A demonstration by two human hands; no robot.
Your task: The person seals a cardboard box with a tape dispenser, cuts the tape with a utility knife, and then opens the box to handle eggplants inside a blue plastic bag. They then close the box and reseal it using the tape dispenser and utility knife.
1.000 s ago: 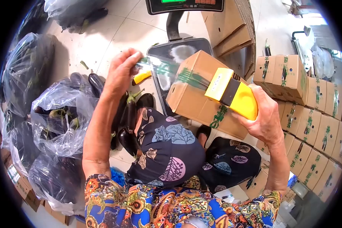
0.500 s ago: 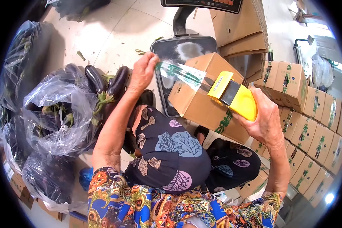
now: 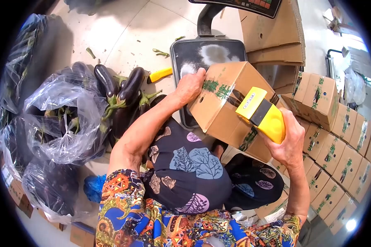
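Note:
My right hand (image 3: 287, 138) grips a yellow tape dispenser (image 3: 272, 127) against the upper face of a cardboard box (image 3: 222, 111). Clear packing tape with green print (image 3: 220, 91) lies across that face, leading from the dispenser to the box's far left edge. There, my left hand (image 3: 191, 85) has its fingers closed at the tape's end; the fingertips are partly hidden. The box sits tilted between my knees and a black-topped scale (image 3: 185, 57).
Loose eggplants (image 3: 130, 88) and an open clear plastic bag (image 3: 66, 144) of eggplants are at the left. A yellow-handled tool (image 3: 160, 75) lies beside the scale. Taped boxes (image 3: 334, 164) are stacked at right; flattened cardboard (image 3: 272, 31) stands behind the scale.
My left hand has moved right and down to the box edge, bringing the stretched tape flat onto the box. The yellow-handled tool has come into sight. The dispenser stays in my right hand.

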